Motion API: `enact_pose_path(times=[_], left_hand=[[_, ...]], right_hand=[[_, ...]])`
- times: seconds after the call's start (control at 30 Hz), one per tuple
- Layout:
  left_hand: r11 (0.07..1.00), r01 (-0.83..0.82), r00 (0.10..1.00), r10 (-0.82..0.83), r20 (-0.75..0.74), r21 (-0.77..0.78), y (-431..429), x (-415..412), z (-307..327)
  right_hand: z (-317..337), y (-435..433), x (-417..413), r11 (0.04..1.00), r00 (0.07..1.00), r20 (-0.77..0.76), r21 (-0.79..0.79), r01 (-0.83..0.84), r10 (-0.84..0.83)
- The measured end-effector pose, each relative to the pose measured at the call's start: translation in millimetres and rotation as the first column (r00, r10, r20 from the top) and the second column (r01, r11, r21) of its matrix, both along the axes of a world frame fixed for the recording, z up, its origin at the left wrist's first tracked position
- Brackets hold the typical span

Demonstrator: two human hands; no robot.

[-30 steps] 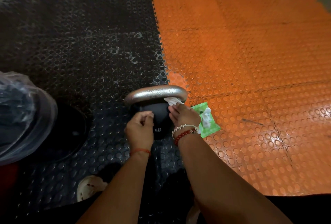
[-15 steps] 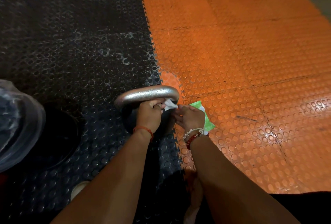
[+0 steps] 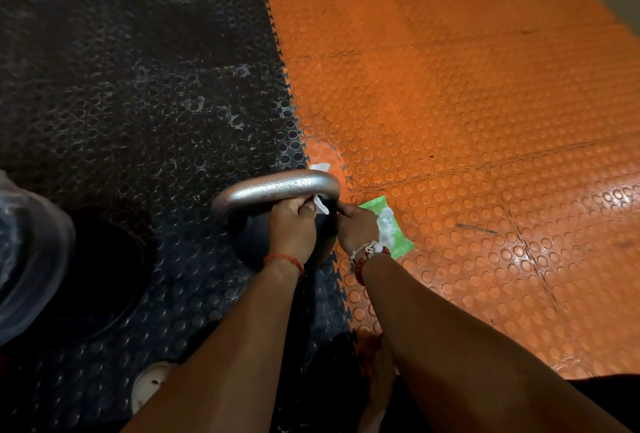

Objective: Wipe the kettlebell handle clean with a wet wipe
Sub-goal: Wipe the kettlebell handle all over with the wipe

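Observation:
A black kettlebell (image 3: pixel 252 242) with a silver handle (image 3: pixel 273 188) stands on the black studded mat near the seam with the orange mat. A white wet wipe (image 3: pixel 320 204) is threaded under the handle's right end; another bit of it shows beyond the handle. My left hand (image 3: pixel 292 225) pinches the wipe just below the handle. My right hand (image 3: pixel 355 228) is beside it, fingers curled at the handle's right end; whether it holds the wipe is hidden.
A green wet-wipe pack (image 3: pixel 391 228) lies on the orange mat (image 3: pixel 467 121) just right of my right hand. At the left edge sits a plastic-wrapped object (image 3: pixel 31 259) by a dark round plate (image 3: pixel 104 277). A pale shoe tip (image 3: pixel 152 384) shows below.
My left hand moved up from the kettlebell body to the handle and took hold of the wipe. The wipe now passes under the handle, with an end showing beyond it.

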State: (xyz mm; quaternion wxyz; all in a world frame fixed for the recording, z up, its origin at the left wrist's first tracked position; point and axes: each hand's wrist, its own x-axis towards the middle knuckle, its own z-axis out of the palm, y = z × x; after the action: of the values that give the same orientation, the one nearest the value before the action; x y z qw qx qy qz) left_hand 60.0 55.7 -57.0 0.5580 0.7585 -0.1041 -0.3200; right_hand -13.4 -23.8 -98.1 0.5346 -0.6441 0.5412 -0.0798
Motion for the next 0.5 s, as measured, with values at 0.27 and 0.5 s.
enact_pose_path(times=[0.27,0.5], left_hand=[[0.993,-0.081,0.992,0.072,-0.101,-0.088,-1.1,-4.5,2.9],[0.992,-0.102,0.993,0.097,-0.065,-0.076,-0.5,-10.0,1.1]], right_hand=[[-4.7,-2.4,-1.0,0.999,1.0,0.015,0.047,0.003,-0.004],[-12.2,-3.8,-0.2,0.998,1.0,0.017,0.06,0.011,-0.012]])
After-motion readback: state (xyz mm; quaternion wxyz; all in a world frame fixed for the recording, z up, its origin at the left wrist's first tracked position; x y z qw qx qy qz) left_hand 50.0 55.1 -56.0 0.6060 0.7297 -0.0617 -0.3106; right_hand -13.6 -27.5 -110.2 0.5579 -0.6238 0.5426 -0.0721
